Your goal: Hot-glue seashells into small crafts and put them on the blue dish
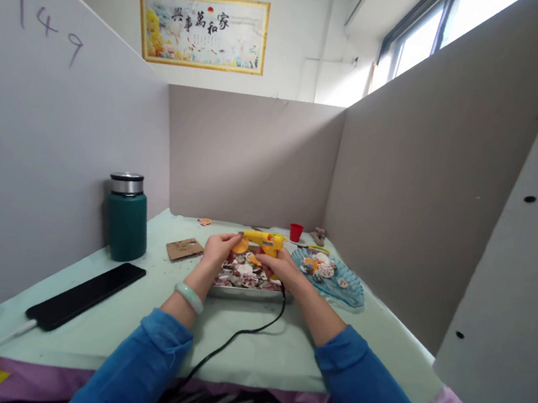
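Note:
In my right hand [279, 266] is a yellow hot glue gun [263, 238], its nozzle pointing left and its black cord hanging down toward me. My left hand [220, 248] pinches a small orange shell [241, 246] close to the nozzle; whether the tip touches it I cannot tell. Both hands are above a metal tray [249, 295] full of mixed seashells [248, 279]. To the right of the tray lies a blue, shell-shaped dish [349, 294] with several shells on it.
A green bottle [127, 224] and a black phone [88, 296] on a white cable stand at the left. A brown card [184, 249] lies left of the tray. Behind are a red cup [296, 232] and an orange piece [204, 221]. Partitions [250, 158] enclose the table.

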Demonstrator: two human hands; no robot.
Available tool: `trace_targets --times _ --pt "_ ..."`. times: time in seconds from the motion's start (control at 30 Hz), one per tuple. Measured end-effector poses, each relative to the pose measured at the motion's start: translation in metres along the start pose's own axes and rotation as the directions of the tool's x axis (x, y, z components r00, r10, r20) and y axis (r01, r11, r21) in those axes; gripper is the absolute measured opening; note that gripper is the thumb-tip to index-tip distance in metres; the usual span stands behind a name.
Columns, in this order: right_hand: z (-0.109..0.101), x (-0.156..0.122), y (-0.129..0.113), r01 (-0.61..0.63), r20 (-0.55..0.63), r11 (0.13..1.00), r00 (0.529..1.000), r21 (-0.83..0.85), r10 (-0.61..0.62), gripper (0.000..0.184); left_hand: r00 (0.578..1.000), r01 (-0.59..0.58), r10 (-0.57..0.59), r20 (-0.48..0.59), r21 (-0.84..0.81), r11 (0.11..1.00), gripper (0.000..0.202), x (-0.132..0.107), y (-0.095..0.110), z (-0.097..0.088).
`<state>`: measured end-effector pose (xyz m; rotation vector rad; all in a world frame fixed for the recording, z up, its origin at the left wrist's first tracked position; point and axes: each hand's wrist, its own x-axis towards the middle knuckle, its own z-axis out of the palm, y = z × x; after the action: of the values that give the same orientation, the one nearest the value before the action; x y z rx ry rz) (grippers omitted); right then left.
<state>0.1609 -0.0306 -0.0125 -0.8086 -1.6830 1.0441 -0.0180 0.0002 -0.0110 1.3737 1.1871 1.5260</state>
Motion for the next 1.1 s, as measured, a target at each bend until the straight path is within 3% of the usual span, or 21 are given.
trace_targets --times 0.17,0.57,1.1 --pt "0.001 0.000 -0.001 -0.005 -0.010 1.000 1.000 -0.026 0.005 0.017 0.999 0.015 -0.014 0.045 -0.023 1.000 0.037 -0.001 0.000 0.001" --pt "0.001 0.000 -0.002 -0.012 -0.007 1.000 1.000 -0.025 0.012 0.017 0.997 0.068 -0.065 0.037 -0.082 0.994 0.025 -0.009 0.012 0.003" --pt "0.001 0.001 0.001 -0.016 -0.076 0.998 0.997 -0.060 0.011 0.018 0.996 0.072 -0.064 0.065 -0.134 0.988 0.033 -0.009 0.013 0.001"
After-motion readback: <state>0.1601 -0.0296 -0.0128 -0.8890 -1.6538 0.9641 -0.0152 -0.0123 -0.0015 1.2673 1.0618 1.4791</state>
